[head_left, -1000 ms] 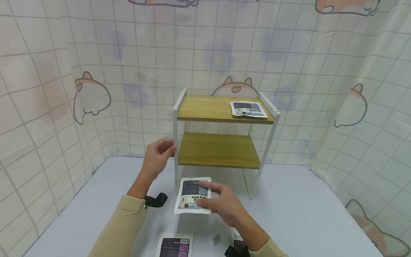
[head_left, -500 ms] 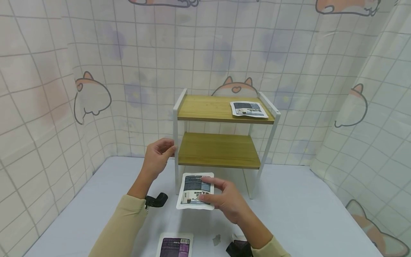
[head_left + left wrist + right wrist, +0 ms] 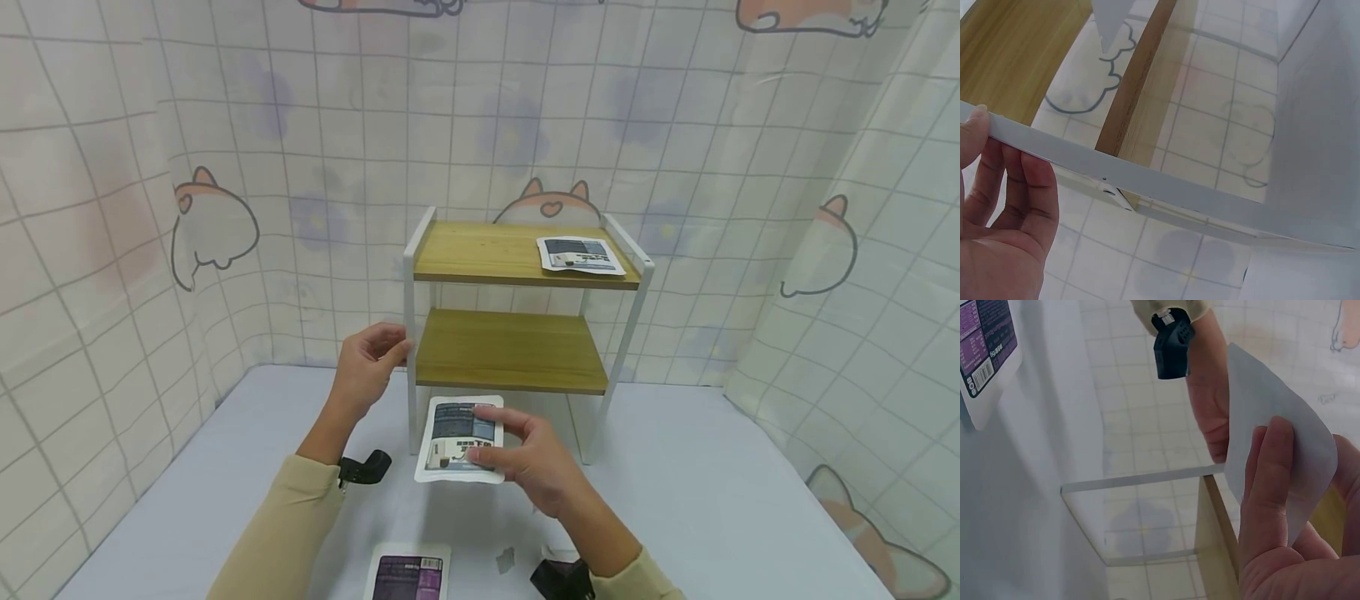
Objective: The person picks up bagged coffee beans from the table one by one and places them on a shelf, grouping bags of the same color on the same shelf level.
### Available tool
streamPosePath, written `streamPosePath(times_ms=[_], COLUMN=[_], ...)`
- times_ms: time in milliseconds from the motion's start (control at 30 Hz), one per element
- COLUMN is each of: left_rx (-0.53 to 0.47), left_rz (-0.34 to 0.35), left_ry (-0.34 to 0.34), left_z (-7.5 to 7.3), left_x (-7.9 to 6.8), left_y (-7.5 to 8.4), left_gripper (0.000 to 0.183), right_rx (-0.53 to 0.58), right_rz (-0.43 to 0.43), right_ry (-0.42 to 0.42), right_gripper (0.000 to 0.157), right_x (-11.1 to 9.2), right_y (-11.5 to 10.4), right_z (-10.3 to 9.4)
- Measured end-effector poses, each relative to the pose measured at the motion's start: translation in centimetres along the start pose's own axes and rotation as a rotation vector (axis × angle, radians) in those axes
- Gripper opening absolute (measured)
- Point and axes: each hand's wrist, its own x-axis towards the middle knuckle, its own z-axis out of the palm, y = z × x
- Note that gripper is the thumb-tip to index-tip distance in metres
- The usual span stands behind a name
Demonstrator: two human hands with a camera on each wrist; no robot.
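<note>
My left hand [image 3: 367, 362] pinches the white left front leg of a two-tier shelf [image 3: 510, 350] with wooden boards. In the left wrist view, the thumb lies over the white leg [image 3: 1147, 181] and the fingers curl below it. Off the table, in front of the lower board, a flat white-edged packet [image 3: 453, 437] with blue-grey print is held by my right hand [image 3: 536, 467]. Its plain white back [image 3: 1272, 394] shows in the right wrist view, with fingers across it. A similar packet [image 3: 579, 255] lies at the right of the top board.
A purple-printed packet [image 3: 408, 575] lies at the table's front edge. Right of it is a small grey scrap [image 3: 506, 560]. Another item is mostly hidden under my right wrist. Grid-patterned cloth [image 3: 337, 167] surrounds the white table [image 3: 690, 500].
My right hand has raised the packet slightly and carried it a little to the right, closer to the shelf. My left hand stays on the shelf leg.
</note>
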Motion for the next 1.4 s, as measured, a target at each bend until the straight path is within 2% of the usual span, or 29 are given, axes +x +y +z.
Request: streamPosePath(times_ms=[800, 1400], left_rx=[-0.021, -0.025], left_rz=[-0.005, 0.015], left_ry=[0.006, 0.002], left_z=[0.0, 0.0], left_x=[-0.1, 0.1], left_y=[-0.1, -0.1], left_gripper=[0.019, 0.019], right_rx=[0.012, 0.019], right_rz=[-0.033, -0.039], right_ry=[-0.033, -0.031], right_gripper=[0.062, 0.060], right_x=[-0.5, -0.7], right_y=[-1.7, -2.8], right_z=[-0.3, -0.4])
